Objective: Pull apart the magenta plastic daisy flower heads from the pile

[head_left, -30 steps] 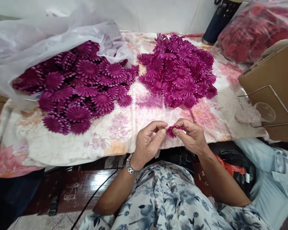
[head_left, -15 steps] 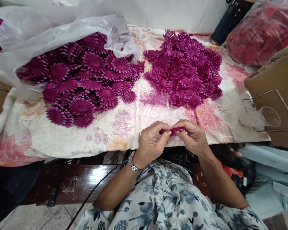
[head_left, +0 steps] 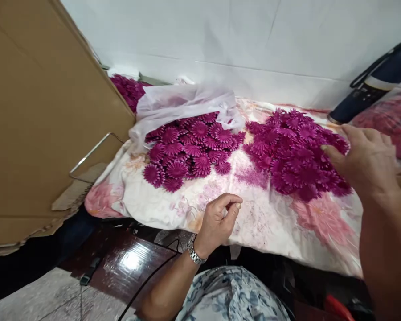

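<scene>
My left hand, a metal-banded watch on its wrist, hovers over the front edge of the cloth-covered table. Its thumb and forefinger tips are pinched together, and nothing shows between them. My right hand, slightly smeared by motion, reaches over the right side of a loose pile of purple artificial flower heads. Its thumb stands apart from the fingers and no held flower is visible. Left of that pile, stacked purple flower heads spill from a white plastic bag.
A cardboard sheet with a wire handle stands at the left. A dark blue flask and a clear bag of red pieces are at the back right. Purple specks lie on the floral cloth.
My hands have separated; the purple flower piece between them no longer shows there. My right hand has moved up and right to the loose pile. The view has swung left.
</scene>
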`<control>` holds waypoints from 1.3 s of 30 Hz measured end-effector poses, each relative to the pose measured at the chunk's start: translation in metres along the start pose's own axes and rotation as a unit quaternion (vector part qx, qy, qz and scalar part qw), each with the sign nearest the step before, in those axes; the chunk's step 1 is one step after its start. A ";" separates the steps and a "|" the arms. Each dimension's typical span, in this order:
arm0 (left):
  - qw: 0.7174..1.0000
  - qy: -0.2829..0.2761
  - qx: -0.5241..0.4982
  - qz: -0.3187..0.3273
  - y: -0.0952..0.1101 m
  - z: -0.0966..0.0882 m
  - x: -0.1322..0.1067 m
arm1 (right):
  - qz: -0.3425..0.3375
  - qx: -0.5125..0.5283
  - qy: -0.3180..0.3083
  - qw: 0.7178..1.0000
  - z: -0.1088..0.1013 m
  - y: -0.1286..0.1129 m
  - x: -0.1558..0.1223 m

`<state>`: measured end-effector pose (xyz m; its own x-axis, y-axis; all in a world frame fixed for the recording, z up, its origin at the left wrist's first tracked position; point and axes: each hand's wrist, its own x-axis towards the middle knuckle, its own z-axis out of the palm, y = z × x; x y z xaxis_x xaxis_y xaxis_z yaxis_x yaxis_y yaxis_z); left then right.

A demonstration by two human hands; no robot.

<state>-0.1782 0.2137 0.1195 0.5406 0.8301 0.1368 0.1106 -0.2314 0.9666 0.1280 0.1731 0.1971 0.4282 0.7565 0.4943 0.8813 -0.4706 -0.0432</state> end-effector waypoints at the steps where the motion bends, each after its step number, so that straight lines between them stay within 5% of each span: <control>1: 1.000 0.010 0.002 -0.008 -0.001 -0.003 0.001 | -0.050 0.033 0.006 0.998 0.003 -0.013 0.002; 4: 0.999 0.031 0.019 -0.014 -0.002 -0.012 0.007 | -0.203 0.169 -0.045 0.964 0.020 -0.073 0.000; 8: 0.996 0.050 0.072 0.025 -0.005 -0.027 0.017 | -0.313 0.163 -0.165 0.921 0.047 -0.157 0.008; 14: 0.969 0.163 0.167 0.079 -0.015 -0.065 0.024 | -0.205 0.060 -0.199 0.957 0.081 -0.214 0.044; 18: 0.971 0.168 0.157 0.072 -0.020 -0.076 0.023 | -0.180 0.063 -0.215 0.958 0.092 -0.212 0.055; 23: 0.982 0.139 0.118 0.054 -0.021 -0.065 0.017 | -0.143 0.082 -0.203 0.965 0.087 -0.192 0.052; 27: 0.990 0.133 -0.043 -0.017 -0.016 -0.045 0.016 | -0.173 0.169 -0.080 0.967 0.069 -0.175 0.020; 29: 0.965 0.121 -0.220 -0.077 -0.011 -0.033 0.019 | -0.236 0.232 -0.008 0.944 0.056 -0.169 -0.010; 31: 0.899 0.099 -0.400 -0.150 -0.003 -0.021 0.024 | -0.325 0.253 0.028 0.911 0.043 -0.165 -0.044; 34: 0.811 0.082 -0.523 -0.250 0.006 -0.001 0.029 | -0.411 0.240 0.044 0.878 0.027 -0.159 -0.087; 36: 0.783 0.092 -0.547 -0.281 0.008 0.010 0.030 | -0.421 0.259 0.025 0.869 0.020 -0.152 -0.106; 39: 0.785 0.115 -0.546 -0.267 0.007 0.022 0.028 | -0.411 0.306 -0.002 0.859 0.013 -0.136 -0.121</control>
<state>-0.1436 0.2244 0.1252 0.4810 0.7595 -0.4380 -0.5792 0.6503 0.4916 -0.0405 0.1518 0.1318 -0.3886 0.7215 0.5731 0.8263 0.5480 -0.1296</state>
